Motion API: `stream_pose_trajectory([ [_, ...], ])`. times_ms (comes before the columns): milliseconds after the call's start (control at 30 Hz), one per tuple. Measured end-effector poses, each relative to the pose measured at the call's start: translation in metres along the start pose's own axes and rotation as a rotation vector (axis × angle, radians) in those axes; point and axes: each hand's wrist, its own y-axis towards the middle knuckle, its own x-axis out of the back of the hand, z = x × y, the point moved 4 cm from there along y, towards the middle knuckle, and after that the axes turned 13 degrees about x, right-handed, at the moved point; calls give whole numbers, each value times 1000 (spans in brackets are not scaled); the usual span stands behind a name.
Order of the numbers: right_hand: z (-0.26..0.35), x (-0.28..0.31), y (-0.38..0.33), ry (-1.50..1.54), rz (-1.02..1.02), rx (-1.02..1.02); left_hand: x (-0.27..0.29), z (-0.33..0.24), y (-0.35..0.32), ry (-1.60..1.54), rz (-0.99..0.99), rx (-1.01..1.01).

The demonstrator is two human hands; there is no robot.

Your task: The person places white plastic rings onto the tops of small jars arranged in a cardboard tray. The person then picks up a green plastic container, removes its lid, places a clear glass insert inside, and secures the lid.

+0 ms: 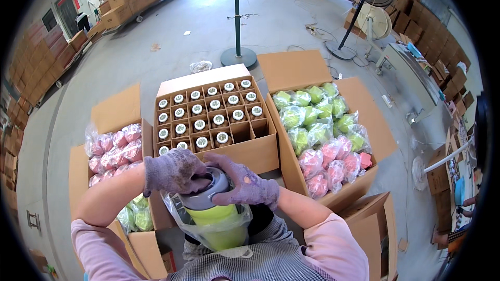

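A large green bottle (212, 214) with a grey lid (200, 199) stands roughly upright against my front. Loose clear plastic bag (229, 233) covers its lower body. My left hand (177, 171), in a purple-grey work glove, is closed at the lid's top, its fingertips partly hidden. Gloved the same way, my right hand (250, 184) grips the lid from the right, thumb near the rim. Just beyond them, a divided carton (255, 157) holds rows of bottles with white-rimmed round tops (222, 138).
To the right, an open carton (285, 164) contains bagged green items (307, 114) and pink items (328, 151). A left carton (148, 148) holds similar ones. Beyond stand a fan (238, 26), another fan (359, 15) with floor cables, and a table (411, 73). Stacked boxes line both sides.
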Motion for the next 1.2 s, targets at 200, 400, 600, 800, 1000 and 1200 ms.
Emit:
stream_pose_trajectory([
  [200,7,-2,2,-11,-14,-109,4,16,9,-275,158,445],
  [400,12,9,1,82,14,-60,3,24,-5,-453,6,-382],
  [600,-10,14,-2,192,49,-12,7,11,8,-326,45,-469],
  [800,-17,9,0,234,106,-82,-6,2,15,-94,-77,-351],
  [1000,-20,4,-1,188,-6,10,-6,4,12,-213,-191,-448],
  [1200,-12,-2,4,194,16,-42,-11,7,12,-308,-118,-130],
])
